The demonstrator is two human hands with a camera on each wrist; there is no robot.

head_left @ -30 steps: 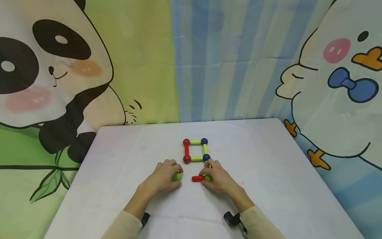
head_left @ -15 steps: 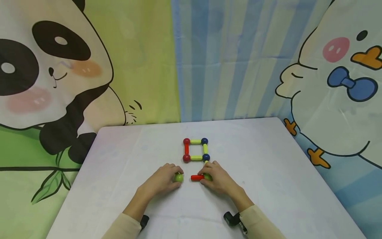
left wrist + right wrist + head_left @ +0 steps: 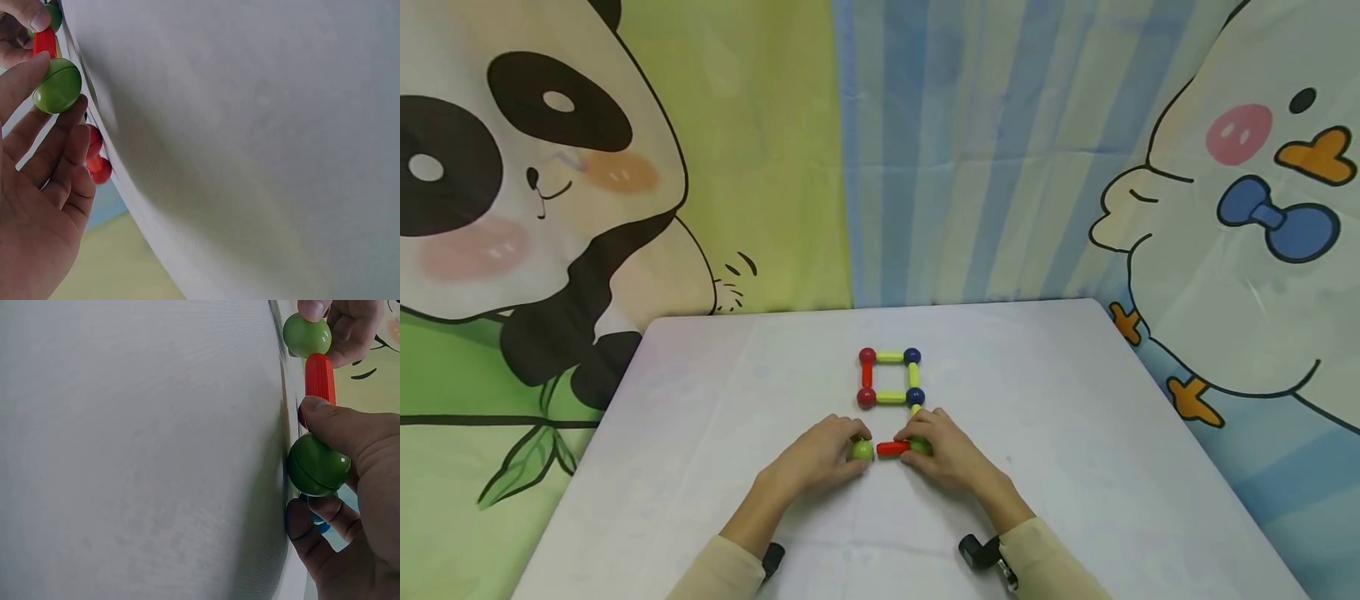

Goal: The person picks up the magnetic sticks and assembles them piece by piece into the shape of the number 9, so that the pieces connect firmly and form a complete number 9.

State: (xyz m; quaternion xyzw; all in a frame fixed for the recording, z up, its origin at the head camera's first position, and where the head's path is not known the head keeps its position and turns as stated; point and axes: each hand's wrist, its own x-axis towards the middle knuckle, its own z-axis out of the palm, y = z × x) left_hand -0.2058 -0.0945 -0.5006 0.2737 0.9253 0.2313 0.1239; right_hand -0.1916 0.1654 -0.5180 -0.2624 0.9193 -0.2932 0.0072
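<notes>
The left hand (image 3: 808, 462) lies low in the middle of the head view, its fingers curled round a green ball (image 3: 861, 451) pinched at the fingertips; the left wrist view shows the same green ball (image 3: 57, 85) held between thumb and fingers in the upper left corner of that frame. Just to its right, the right hand (image 3: 951, 457) grips a second green ball (image 3: 919, 447) together with a short red rod (image 3: 892, 448) that sticks out toward the left hand. In the right wrist view this second green ball (image 3: 317, 464) sits under the thumb at the right edge, the red rod (image 3: 320, 376) runs up from it, and the left hand's ball (image 3: 306, 335) is just beside the rod's free end at the top; whether they touch cannot be told. Both balls and the rod rest low on the white table (image 3: 1075, 467). Just above the hands, in the middle of the frame, lies a small square of rods and balls (image 3: 891, 377), with red balls on its left corners, blue balls on its right, yellow-green rods along the top, bottom and right, and a red rod on the left. Behind the table hangs a cartoon backdrop (image 3: 925, 150) with a panda at upper left and a duck at upper right.
</notes>
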